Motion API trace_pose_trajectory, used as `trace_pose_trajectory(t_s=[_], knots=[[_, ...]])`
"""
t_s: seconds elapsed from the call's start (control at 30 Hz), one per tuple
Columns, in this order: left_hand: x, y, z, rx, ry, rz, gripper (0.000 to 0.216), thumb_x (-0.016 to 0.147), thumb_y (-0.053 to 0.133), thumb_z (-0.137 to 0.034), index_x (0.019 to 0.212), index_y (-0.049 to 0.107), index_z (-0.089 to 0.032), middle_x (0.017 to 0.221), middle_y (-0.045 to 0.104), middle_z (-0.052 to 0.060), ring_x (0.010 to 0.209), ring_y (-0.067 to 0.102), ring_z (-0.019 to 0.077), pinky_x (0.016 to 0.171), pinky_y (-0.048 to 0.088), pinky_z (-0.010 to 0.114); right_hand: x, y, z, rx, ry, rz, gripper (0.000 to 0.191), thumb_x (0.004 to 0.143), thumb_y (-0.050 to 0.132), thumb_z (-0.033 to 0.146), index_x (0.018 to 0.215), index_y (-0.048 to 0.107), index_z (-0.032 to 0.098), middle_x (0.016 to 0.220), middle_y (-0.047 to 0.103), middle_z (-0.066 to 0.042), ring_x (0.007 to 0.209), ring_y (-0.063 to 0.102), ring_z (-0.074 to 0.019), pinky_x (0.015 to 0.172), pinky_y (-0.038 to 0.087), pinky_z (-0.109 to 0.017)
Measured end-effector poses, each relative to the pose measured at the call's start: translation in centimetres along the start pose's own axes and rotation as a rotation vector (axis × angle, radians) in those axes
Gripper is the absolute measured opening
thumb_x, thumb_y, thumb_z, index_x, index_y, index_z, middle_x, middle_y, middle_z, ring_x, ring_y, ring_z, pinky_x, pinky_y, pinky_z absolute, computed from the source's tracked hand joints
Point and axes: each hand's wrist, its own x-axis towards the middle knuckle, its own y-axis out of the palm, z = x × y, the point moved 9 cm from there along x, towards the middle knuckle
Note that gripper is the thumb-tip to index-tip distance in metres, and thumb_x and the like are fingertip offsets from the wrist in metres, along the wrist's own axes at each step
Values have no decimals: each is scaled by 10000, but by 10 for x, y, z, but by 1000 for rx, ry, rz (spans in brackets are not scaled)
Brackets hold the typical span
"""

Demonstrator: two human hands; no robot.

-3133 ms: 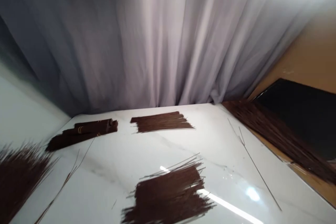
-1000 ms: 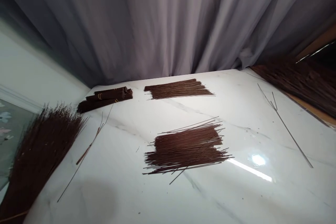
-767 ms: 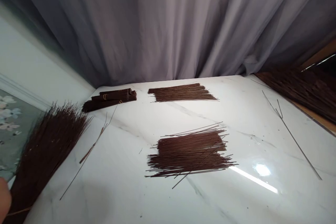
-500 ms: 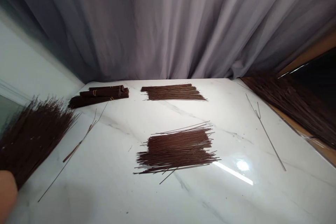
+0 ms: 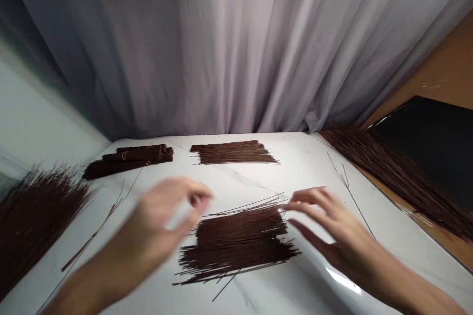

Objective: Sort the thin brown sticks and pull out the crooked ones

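A loose pile of thin dark-brown sticks [image 5: 240, 236] lies in the middle of the white marbled tabletop, some ends sticking out unevenly. Over its left end is my left hand [image 5: 166, 216], blurred, its fingers curved and the thumb apart, with nothing visible in it. My right hand [image 5: 321, 216] hovers at the pile's right end, fingers spread and thumb apart, also without anything in it. Whether the right fingertips touch the stick ends I cannot tell. Behind this pile is a flatter row of similar sticks [image 5: 234, 152].
Stick bundles with yellow bands [image 5: 129, 155] lie at the back left. A large mass of sticks [image 5: 40, 221] fills the left edge; another long heap [image 5: 399, 177] runs along the right by a black panel [image 5: 428, 142]. Stray sticks lie on both sides. A grey curtain [image 5: 221, 49] hangs behind.
Both hands have come in over the middle pile; before, only a blurred bit of skin showed at the lower left. The view has tilted up slightly. The piles look unchanged.
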Motion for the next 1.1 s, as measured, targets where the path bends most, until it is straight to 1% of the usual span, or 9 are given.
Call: trace_pose_trajectory(t_s=[0.1, 0.23, 0.33, 0.47, 0.6, 0.67, 0.77, 0.93, 1.1], knots=[[8, 72, -9, -12, 30, 346, 72, 997, 610, -242, 986, 677, -268, 990, 701, -36, 944, 635, 173, 877, 480, 313, 4, 38, 7, 32, -92, 245, 208, 983, 605, 239, 1180, 651, 285, 1126, 666, -76, 978, 621, -236, 756, 574, -377], [-5, 134, -5, -41, -56, 406, 46, 992, 627, -257, 952, 646, -245, 978, 692, -31, 965, 644, 183, 885, 458, 312, 2, 59, 8, 17, -123, 230, 145, 1011, 510, 159, 996, 631, 237, 1003, 659, -74, 885, 586, -221, 714, 522, -363], [-8, 158, -4, 5, -39, 404, 63, 961, 677, -291, 967, 643, -240, 980, 687, -16, 956, 647, 207, 846, 451, 321, -3, 69, 7, -27, -124, 217, 177, 1006, 471, 104, 909, 573, 212, 926, 636, -68, 829, 553, -211, 697, 483, -351], [0, 161, -1, 12, -50, 371, 69, 1001, 597, -244, 935, 607, -231, 951, 667, -13, 892, 646, 189, 768, 437, 293, -5, 70, 9, -111, -136, 143, 194, 988, 431, 51, 911, 527, 200, 896, 607, -64, 806, 520, -216, 676, 447, -348], [10, 151, 1, -128, -131, 372, 152, 1052, 488, -255, 939, 591, -258, 932, 647, -40, 822, 634, 145, 737, 438, 249, 4, 53, 5, -15, -62, 91, 147, 1028, 423, 119, 960, 508, 219, 967, 614, -61, 869, 534, -217, 732, 471, -355], [17, 142, 3, -171, -162, 349, 202, 1070, 438, -274, 937, 590, -264, 927, 636, -42, 827, 634, 139, 756, 443, 240, 17, 43, -12, 80, 25, 54, 99, 1048, 433, 189, 1024, 519, 232, 1028, 618, -69, 941, 553, -223, 794, 498, -367], [32, 124, 12, -86, -167, 268, 269, 1087, 363, -284, 946, 591, -262, 929, 619, -22, 872, 634, 166, 794, 440, 271, 50, 39, -58, 87, 157, -76, 131, 1063, 420, 251, 1122, 536, 242, 1080, 624, -81, 1035, 567, -236, 901, 501, -401], [41, 123, 32, 46, -169, 253, 305, 1089, 314, -253, 984, 600, -254, 938, 618, -1, 839, 645, 179, 776, 459, 293, 120, 94, -117, -39, 122, 21, 161, 982, 591, 233, 1139, 624, 227, 1122, 643, -82, 1039, 558, -250, 938, 476, -409], [33, 141, 24, 145, -51, 298, 239, 1054, 392, -159, 994, 611, -235, 1058, 627, 38, 990, 634, 214, 835, 497, 320, 143, 135, -121, -105, 73, 108, 59, 935, 647, 166, 970, 680, 202, 992, 666, -57, 977, 540, -231, 912, 428, -373]])
